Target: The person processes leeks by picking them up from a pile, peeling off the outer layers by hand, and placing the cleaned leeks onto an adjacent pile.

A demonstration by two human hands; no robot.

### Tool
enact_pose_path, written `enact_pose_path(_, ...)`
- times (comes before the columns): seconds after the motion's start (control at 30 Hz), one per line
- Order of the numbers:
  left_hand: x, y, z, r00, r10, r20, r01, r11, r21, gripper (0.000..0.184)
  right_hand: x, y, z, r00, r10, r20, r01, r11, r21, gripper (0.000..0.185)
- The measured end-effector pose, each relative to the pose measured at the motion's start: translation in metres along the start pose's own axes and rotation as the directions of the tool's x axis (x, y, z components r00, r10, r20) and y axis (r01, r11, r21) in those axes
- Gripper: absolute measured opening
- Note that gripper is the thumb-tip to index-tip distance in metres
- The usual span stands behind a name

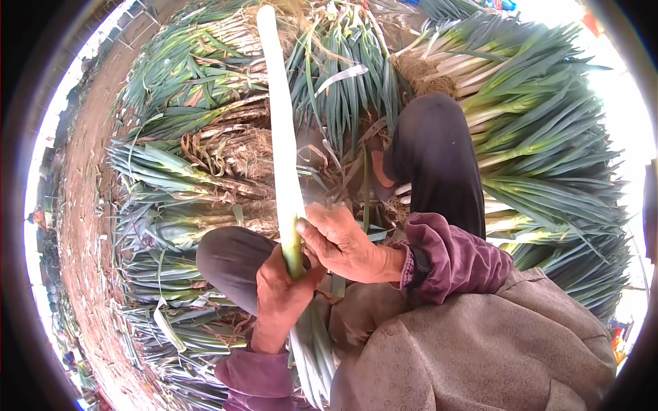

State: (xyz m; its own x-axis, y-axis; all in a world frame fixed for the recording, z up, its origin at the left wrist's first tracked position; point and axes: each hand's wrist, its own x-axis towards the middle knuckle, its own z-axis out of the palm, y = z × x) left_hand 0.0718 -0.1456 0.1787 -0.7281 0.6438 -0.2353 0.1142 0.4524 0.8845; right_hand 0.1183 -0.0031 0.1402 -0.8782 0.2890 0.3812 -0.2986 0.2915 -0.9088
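Note:
A long leek (pixel 281 130) stands up in front of me, its white shank pointing away and its green leaves trailing down past my lap. My left hand (pixel 282 288) is wrapped round the leek where white turns to green. Just above it, my right hand (pixel 339 241) is closed with the thumb against the shank's side. Whether the right fingers pinch a strip of leaf or skin is hidden. The root end of the leek, at the top of the view, looks pale and smooth.
Piles of leeks with dry outer leaves and roots (pixel 233 154) lie on the left. More leeks with bare white shanks (pixel 548 137) are stacked on the right. A leek bundle (pixel 349 75) lies ahead. My knees (pixel 439 151) rise on both sides. Brown ground (pixel 92 226) runs along the far left.

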Motion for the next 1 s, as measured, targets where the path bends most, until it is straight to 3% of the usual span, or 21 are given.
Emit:
enact_pose_path(0.07, 0.001, -0.007, -0.013, 0.980, 0.011, 0.200, 0.070, 0.916, -0.394, 0.024, 0.002, -0.008, -0.004, 1.000, 0.001, 0.017, -0.001, 1.000, -0.007, 0.011)
enact_pose_path(0.13, -0.002, 0.002, -0.022, 0.940, -0.002, 0.342, 0.204, 0.806, -0.556, 0.033, 0.008, -0.016, -0.010, 0.997, 0.056, 0.056, -0.059, 0.997, 0.046, 0.010)
enact_pose_path(0.23, -0.004, 0.013, -0.036, 0.829, 0.050, 0.557, 0.429, 0.582, -0.691, 0.051, 0.013, -0.002, -0.008, 0.999, 0.045, -0.021, -0.044, 0.999, 0.014, 0.007)
enact_pose_path(0.27, -0.002, 0.002, -0.034, 0.786, 0.201, 0.584, 0.436, 0.490, -0.755, 0.056, 0.014, 0.001, -0.009, 0.991, 0.128, -0.022, -0.127, 0.991, 0.050, 0.007)
enact_pose_path(0.33, -0.004, -0.001, -0.033, 0.772, 0.217, 0.597, 0.426, 0.521, -0.740, 0.062, 0.018, 0.006, -0.014, 0.957, 0.289, -0.018, -0.286, 0.952, 0.114, 0.008)
enact_pose_path(0.37, -0.005, -0.001, -0.033, 0.765, 0.184, 0.618, 0.437, 0.556, -0.707, 0.061, 0.022, 0.009, -0.018, 0.875, 0.480, 0.067, -0.474, 0.819, 0.324, 0.014)
enact_pose_path(0.43, -0.009, -0.002, -0.034, 0.747, 0.124, 0.654, 0.455, 0.622, -0.637, 0.059, 0.035, 0.019, -0.027, 0.748, 0.657, 0.091, -0.601, 0.613, 0.514, 0.015)
enact_pose_path(0.47, -0.016, -0.011, -0.031, 0.785, 0.094, 0.613, 0.383, 0.703, -0.599, 0.048, 0.041, 0.027, -0.034, 0.674, 0.730, 0.117, -0.635, 0.491, 0.597, 0.016)
enact_pose_path(0.5, -0.021, -0.016, -0.027, 0.819, 0.071, 0.569, 0.307, 0.784, -0.539, 0.040, 0.041, 0.051, -0.041, 0.738, 0.668, 0.098, -0.522, 0.473, 0.710, 0.018)
enact_pose_path(0.53, -0.028, -0.021, -0.024, 0.853, 0.053, 0.520, 0.232, 0.853, -0.468, 0.031, 0.052, 0.045, -0.058, 0.683, 0.717, 0.138, -0.548, 0.378, 0.746, 0.018)
enact_pose_path(0.6, -0.044, -0.038, -0.024, 0.887, -0.064, 0.457, 0.195, 0.949, -0.246, 0.020, 0.076, 0.053, -0.088, 0.688, 0.721, 0.085, -0.418, 0.298, 0.858, 0.016)
enact_pose_path(0.63, -0.052, -0.038, -0.020, 0.929, -0.090, 0.360, 0.179, 0.958, -0.224, 0.021, 0.092, 0.044, -0.101, 0.632, 0.774, 0.031, -0.329, 0.232, 0.915, 0.019)
enact_pose_path(0.67, -0.061, -0.045, -0.023, 0.943, -0.118, 0.311, 0.125, 0.992, -0.001, 0.039, 0.093, 0.069, -0.124, 0.928, 0.370, -0.044, -0.284, 0.779, 0.560, 0.021)
enact_pose_path(0.7, -0.067, -0.045, -0.026, 0.952, -0.112, 0.286, 0.084, 0.990, 0.111, 0.038, 0.094, 0.091, -0.146, 0.986, -0.129, -0.109, 0.141, 0.984, 0.107, 0.024)
enact_pose_path(0.77, -0.081, -0.046, -0.030, 0.968, -0.104, 0.228, 0.032, 0.953, 0.301, 0.038, 0.115, 0.075, -0.177, 0.979, 0.079, -0.189, -0.039, 0.977, 0.207, 0.031)
enact_pose_path(0.8, -0.084, -0.049, -0.030, 0.973, -0.107, 0.204, 0.036, 0.945, 0.326, 0.038, 0.122, 0.046, -0.188, 0.953, 0.140, -0.267, -0.109, 0.986, 0.127, 0.032)
enact_pose_path(0.83, -0.090, -0.052, -0.030, 0.978, -0.115, 0.175, 0.049, 0.938, 0.342, 0.038, 0.149, 0.065, -0.215, 0.860, 0.387, -0.333, -0.095, 0.763, 0.640, 0.034)
enact_pose_path(0.9, -0.102, -0.059, -0.030, 0.983, -0.136, 0.123, 0.088, 0.939, 0.333, 0.039, 0.191, 0.089, -0.248, 0.769, 0.545, -0.334, 0.100, 0.413, 0.905, 0.031)
enact_pose_path(0.97, -0.114, -0.067, -0.028, 0.983, -0.165, 0.076, 0.137, 0.948, 0.288, 0.040, 0.205, 0.093, -0.244, 0.794, 0.369, -0.483, 0.209, 0.581, 0.786, 0.021)
enact_pose_path(1.0, -0.119, -0.072, -0.027, 0.982, -0.182, 0.054, 0.163, 0.955, 0.249, 0.040, 0.209, 0.088, -0.243, 0.761, 0.435, -0.482, 0.191, 0.559, 0.807, 0.024)
